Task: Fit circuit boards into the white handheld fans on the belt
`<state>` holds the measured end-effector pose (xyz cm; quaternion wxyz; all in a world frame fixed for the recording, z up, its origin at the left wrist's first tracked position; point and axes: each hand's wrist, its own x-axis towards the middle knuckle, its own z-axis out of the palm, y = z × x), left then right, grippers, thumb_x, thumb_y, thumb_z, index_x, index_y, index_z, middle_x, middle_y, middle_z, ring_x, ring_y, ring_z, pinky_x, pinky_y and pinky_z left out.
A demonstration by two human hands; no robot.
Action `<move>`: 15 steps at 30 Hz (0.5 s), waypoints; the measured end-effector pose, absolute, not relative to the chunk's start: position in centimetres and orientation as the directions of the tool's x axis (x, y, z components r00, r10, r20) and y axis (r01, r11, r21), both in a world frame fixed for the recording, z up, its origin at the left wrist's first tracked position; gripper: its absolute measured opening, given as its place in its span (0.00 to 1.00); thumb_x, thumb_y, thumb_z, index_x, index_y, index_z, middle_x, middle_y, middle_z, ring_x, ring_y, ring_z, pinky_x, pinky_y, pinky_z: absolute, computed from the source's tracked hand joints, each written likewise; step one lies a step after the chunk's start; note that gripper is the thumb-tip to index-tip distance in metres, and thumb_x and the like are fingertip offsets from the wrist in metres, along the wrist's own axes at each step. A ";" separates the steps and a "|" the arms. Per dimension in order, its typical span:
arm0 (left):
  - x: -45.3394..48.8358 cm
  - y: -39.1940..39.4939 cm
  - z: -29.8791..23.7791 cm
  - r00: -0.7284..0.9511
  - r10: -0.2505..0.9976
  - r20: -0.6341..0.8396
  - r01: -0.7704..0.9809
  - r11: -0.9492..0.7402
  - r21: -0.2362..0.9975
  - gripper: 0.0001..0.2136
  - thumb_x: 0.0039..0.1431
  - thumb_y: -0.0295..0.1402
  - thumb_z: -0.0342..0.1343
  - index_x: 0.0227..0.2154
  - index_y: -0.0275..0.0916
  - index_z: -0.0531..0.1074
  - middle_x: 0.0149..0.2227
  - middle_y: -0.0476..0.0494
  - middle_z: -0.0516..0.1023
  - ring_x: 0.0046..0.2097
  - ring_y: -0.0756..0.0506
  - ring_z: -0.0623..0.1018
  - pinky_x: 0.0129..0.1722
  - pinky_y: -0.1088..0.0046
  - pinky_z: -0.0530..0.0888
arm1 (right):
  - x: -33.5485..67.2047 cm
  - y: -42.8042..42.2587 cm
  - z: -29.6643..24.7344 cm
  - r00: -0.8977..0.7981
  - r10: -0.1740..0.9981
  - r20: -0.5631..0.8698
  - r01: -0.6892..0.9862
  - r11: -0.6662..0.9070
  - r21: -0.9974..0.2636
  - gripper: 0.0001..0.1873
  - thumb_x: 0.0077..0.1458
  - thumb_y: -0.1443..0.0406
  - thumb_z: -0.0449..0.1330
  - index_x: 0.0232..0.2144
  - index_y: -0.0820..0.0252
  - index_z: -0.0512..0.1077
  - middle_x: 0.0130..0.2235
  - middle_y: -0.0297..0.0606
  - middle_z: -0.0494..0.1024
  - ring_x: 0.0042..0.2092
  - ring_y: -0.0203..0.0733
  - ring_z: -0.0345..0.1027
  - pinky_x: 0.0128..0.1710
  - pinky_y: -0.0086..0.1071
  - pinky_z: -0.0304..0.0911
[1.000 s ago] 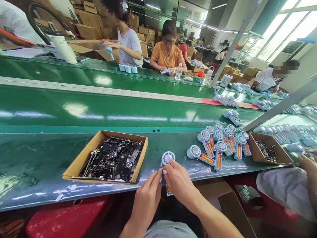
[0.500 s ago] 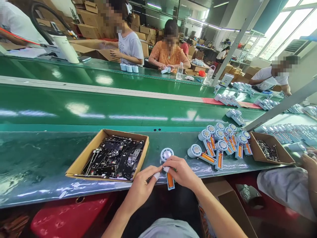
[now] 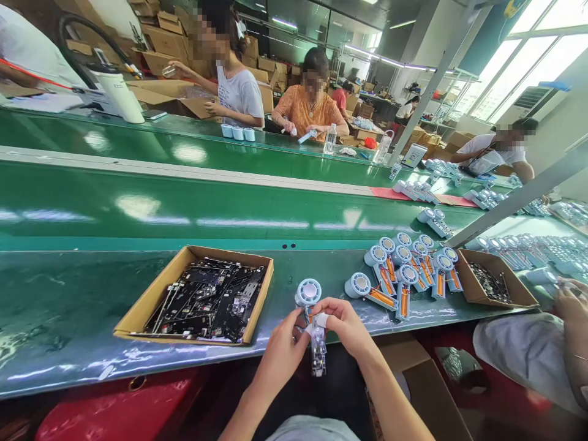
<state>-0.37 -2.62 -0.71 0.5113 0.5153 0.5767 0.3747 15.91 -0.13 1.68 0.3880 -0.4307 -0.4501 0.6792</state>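
Note:
My left hand (image 3: 282,350) and my right hand (image 3: 345,324) meet at the near edge of the green bench, both pinched on one small pale-blue hand-held fan (image 3: 310,306). Its round head points away from me. A dark circuit board (image 3: 318,355) lies along its open handle, between my taped fingertips. To the left stands an open cardboard box (image 3: 138,313) full of black circuit boards. To the right lies a cluster of several similar fans (image 3: 404,269) with orange parts showing in their open handles.
A second, smaller cardboard box (image 3: 478,295) of dark parts sits right of the cluster. Another person's hand (image 3: 572,306) works at the far right. The green conveyor belt (image 3: 184,202) runs across the middle. Several people sit beyond it among stacked cartons, and more fans lie far right.
Both hands have lifted the fan slightly and drawn it towards me. The handle showed orange half a second ago; a dark circuit board lies over it now. The camera dipped slightly.

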 end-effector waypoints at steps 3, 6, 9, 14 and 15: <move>0.3 -1.6 -1.0 0.086 0.976 -0.198 0.203 0.178 0.963 0.10 0.47 0.36 0.57 0.32 0.39 0.78 0.30 0.43 0.80 0.32 0.42 0.77 0.37 0.65 0.72 | 15.4 -0.7 1.5 -0.358 0.904 -0.234 -0.168 -0.309 -0.936 0.10 0.46 0.63 0.63 0.32 0.61 0.77 0.25 0.30 0.74 0.20 0.30 0.61 0.21 0.25 0.60; 0.4 -1.2 -0.8 0.169 0.956 -0.240 0.115 0.223 0.968 0.06 0.47 0.36 0.58 0.27 0.40 0.76 0.29 0.43 0.81 0.35 0.40 0.79 0.37 0.67 0.73 | 15.2 -1.3 1.3 -0.343 0.916 -0.209 -0.200 -0.289 -0.936 0.07 0.43 0.66 0.62 0.29 0.62 0.78 0.23 0.31 0.73 0.22 0.32 0.62 0.23 0.25 0.60; 0.3 -1.5 -0.4 0.233 0.933 -0.276 0.009 0.281 0.960 0.12 0.50 0.40 0.59 0.35 0.39 0.74 0.33 0.43 0.82 0.40 0.40 0.81 0.41 0.66 0.74 | 15.7 -1.7 1.2 -0.270 0.953 -0.137 -0.284 -0.215 -0.935 0.06 0.41 0.66 0.63 0.26 0.61 0.78 0.24 0.32 0.75 0.26 0.34 0.64 0.28 0.27 0.61; 1.0 -3.3 0.2 0.363 0.856 -0.369 -0.364 0.494 0.789 0.22 0.48 0.45 0.68 0.43 0.40 0.69 0.38 0.44 0.82 0.40 0.43 0.81 0.39 0.69 0.74 | 16.8 -1.9 1.2 -0.229 0.970 -0.078 -0.368 -0.160 -0.916 0.07 0.44 0.62 0.65 0.26 0.60 0.75 0.25 0.34 0.75 0.27 0.36 0.66 0.28 0.28 0.63; 1.2 -3.6 0.2 0.355 0.861 -0.365 -0.422 0.496 0.759 0.24 0.48 0.45 0.69 0.43 0.40 0.68 0.39 0.44 0.82 0.39 0.44 0.81 0.38 0.69 0.74 | 16.9 -2.0 1.2 -0.235 0.968 -0.082 -0.393 -0.172 -0.903 0.08 0.45 0.61 0.65 0.27 0.60 0.74 0.25 0.34 0.74 0.26 0.36 0.66 0.27 0.29 0.63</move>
